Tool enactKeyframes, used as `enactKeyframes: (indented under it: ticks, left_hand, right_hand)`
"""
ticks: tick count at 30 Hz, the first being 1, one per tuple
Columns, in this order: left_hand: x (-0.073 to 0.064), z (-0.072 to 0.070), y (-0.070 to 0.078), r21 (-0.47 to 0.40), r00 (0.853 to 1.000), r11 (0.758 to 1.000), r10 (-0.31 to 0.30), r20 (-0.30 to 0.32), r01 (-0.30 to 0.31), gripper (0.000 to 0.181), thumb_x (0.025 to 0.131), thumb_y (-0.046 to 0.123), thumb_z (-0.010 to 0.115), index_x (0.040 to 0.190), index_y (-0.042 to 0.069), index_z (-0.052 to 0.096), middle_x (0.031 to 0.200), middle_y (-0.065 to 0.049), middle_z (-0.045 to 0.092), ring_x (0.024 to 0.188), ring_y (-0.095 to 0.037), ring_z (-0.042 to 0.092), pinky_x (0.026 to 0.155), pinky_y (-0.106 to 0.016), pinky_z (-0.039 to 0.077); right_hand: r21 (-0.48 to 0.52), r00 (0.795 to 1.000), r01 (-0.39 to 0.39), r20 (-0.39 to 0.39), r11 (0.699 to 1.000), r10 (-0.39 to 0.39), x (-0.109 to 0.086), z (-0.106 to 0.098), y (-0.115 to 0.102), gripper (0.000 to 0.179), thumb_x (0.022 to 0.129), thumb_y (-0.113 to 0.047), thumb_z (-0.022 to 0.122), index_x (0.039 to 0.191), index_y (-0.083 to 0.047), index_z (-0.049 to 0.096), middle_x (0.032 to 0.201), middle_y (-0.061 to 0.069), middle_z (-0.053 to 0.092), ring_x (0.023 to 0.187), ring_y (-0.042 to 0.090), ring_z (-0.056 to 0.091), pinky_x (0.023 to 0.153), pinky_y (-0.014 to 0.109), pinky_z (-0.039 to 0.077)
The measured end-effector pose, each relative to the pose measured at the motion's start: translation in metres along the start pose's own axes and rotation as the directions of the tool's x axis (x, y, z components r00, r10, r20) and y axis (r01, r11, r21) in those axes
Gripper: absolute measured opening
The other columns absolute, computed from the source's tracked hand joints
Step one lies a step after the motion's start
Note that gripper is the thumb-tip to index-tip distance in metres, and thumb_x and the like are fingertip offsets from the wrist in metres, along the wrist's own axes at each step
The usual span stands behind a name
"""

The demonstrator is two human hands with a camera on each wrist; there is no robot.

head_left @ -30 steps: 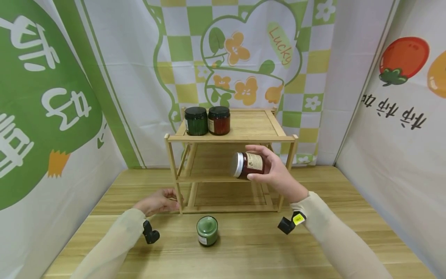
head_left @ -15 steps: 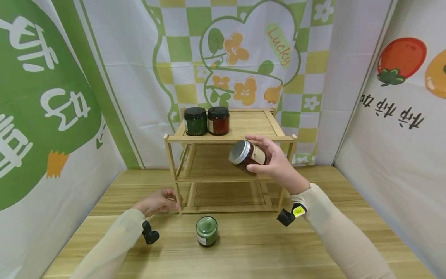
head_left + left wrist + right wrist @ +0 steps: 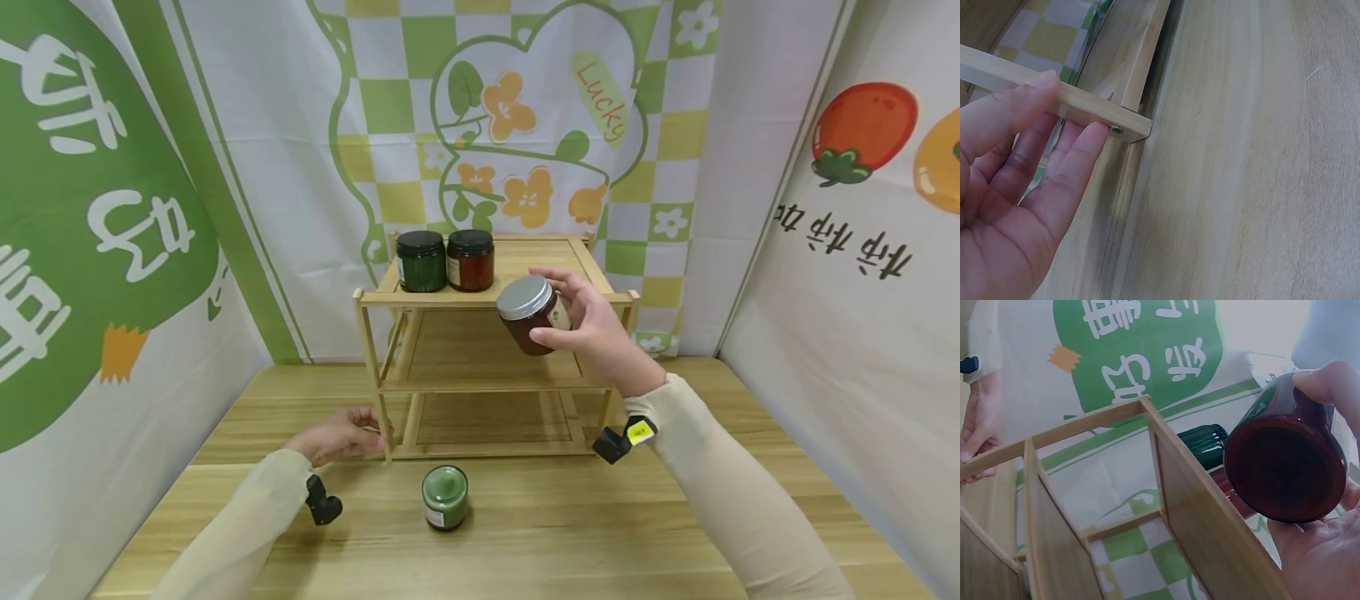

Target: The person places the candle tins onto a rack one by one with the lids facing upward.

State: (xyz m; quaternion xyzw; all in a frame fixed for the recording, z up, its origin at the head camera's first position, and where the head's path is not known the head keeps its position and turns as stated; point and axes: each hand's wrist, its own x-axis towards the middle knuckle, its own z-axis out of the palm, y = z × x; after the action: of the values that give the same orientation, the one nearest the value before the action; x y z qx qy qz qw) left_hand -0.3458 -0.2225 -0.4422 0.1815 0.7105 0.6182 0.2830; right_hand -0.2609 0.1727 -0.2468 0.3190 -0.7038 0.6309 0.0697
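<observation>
My right hand [image 3: 596, 337] grips a dark red-brown glass jar [image 3: 527, 323] with a silver lid and a cream label. The jar leans, lid toward the left, in front of the top shelf's front edge; its dark base [image 3: 1285, 469] faces the right wrist camera. At the lower left of the wooden rack [image 3: 495, 297], my left hand [image 3: 341, 433] pinches the front leg [image 3: 1085, 106] near its foot, thumb on one side and fingers on the other. On the top shelf a green jar [image 3: 422, 265] and a red jar [image 3: 471, 263], both black-lidded, stand side by side.
A green jar candle without a lid [image 3: 446, 498] stands on the wooden table [image 3: 570, 533] in front of the rack. The rack has a middle shelf [image 3: 480, 350] and a bottom shelf [image 3: 495, 419]. Printed cloth [image 3: 270, 167] hangs behind and at both sides.
My right hand has raised the silver-lidded jar from middle-shelf height to the top shelf's front edge. The jar has turned from lying sideways toward upright. My left hand has stayed on the leg.
</observation>
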Motion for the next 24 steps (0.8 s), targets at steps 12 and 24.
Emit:
enactKeyframes:
  ticks: [12,24]
  left_hand:
    - [0.001,-0.002,-0.002,0.012,1.000,1.000,-0.002,-0.006,0.002,0.020,0.091,-0.001,0.062,0.109,0.001,0.055,0.107,-0.010,0.059,0.098,-0.019,0.065,0.089,-0.030,0.056]
    - [0.002,-0.002,-0.002,0.005,1.000,1.000,-0.002,-0.001,0.002,0.019,0.091,-0.002,0.062,0.108,0.001,0.055,0.106,-0.009,0.059,0.097,-0.018,0.066,0.089,-0.030,0.056]
  right_hand:
    - [0.039,0.998,0.037,-0.051,0.999,-0.035,0.015,-0.005,-0.008,0.065,0.078,0.008,0.066,0.137,0.004,0.039,0.123,0.005,0.053,0.117,0.014,0.050,0.099,0.019,0.044]
    - [0.076,0.996,0.046,-0.084,0.996,-0.040,0.025,-0.006,-0.012,0.064,0.077,0.013,0.063,0.136,0.008,0.038,0.119,0.004,0.054,0.112,0.014,0.052,0.094,0.019,0.047]
